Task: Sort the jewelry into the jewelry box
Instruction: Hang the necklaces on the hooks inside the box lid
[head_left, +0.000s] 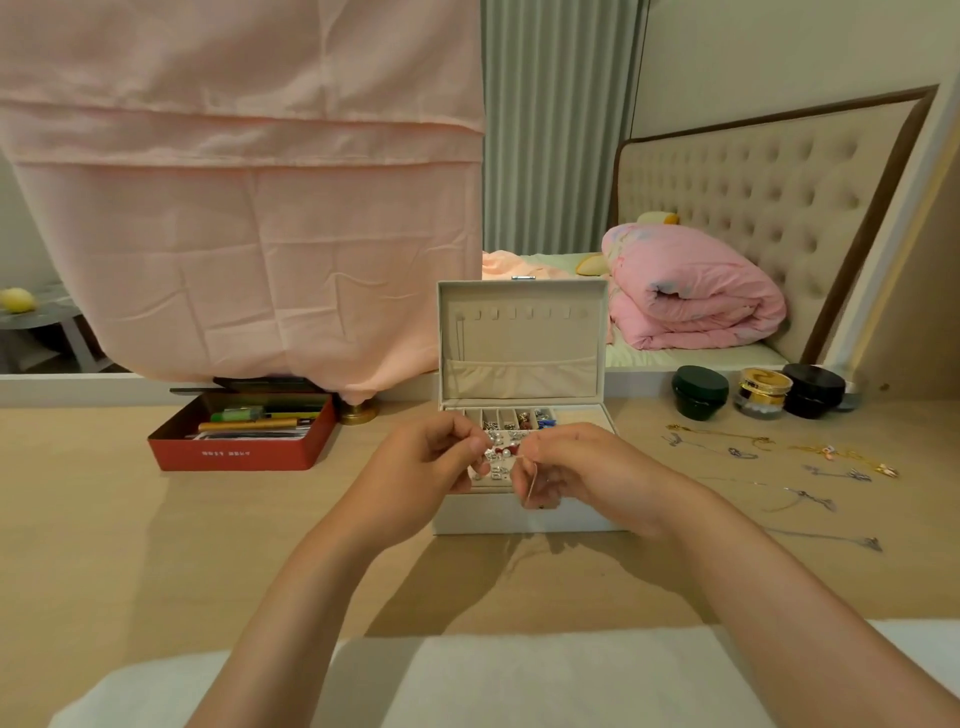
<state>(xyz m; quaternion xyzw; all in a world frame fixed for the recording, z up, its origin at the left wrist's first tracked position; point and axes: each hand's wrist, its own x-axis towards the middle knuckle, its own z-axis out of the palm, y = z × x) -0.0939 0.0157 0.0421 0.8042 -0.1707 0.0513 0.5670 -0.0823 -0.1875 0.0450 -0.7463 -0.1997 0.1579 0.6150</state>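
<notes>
- A thin chain (531, 480) was pinched between both hands above the open jewelry box (493, 517), which stood on the table (260, 545). The left hand (431, 460) and the right hand (576, 467) were set close together over its front compartments.
- The fingers (475, 446) of the left hand were curled, with thumb and forefinger nipped on one end of the chain. Those of the right hand were curled round another part of it, and a loose length was seen hanging below that hand, in front of the box's front wall.
- The step in hand was judged to be either the working of the clasp or the straightening of the chain for hanging. Which of the two could not be told, as the clasp was too small to be made out.
- A row of hooks (511, 313) was seen across the raised lid, and a strand appeared to hang from the leftmost one. A free hook beside it was judged the best place for the chain.
- Earrings and beads (506, 434) filled the small compartments just beneath the hands, so a snag was thought likely unless the hanging length was gathered up first.
- Once the chain was hooked, its tail would best be tucked into the lid's pocket (519, 376).
- More necklaces (737, 449) lay spread on the table to the right of the box, so much sorting was judged to be left. Tangles would be avoided if they were lifted one at a time.
</notes>
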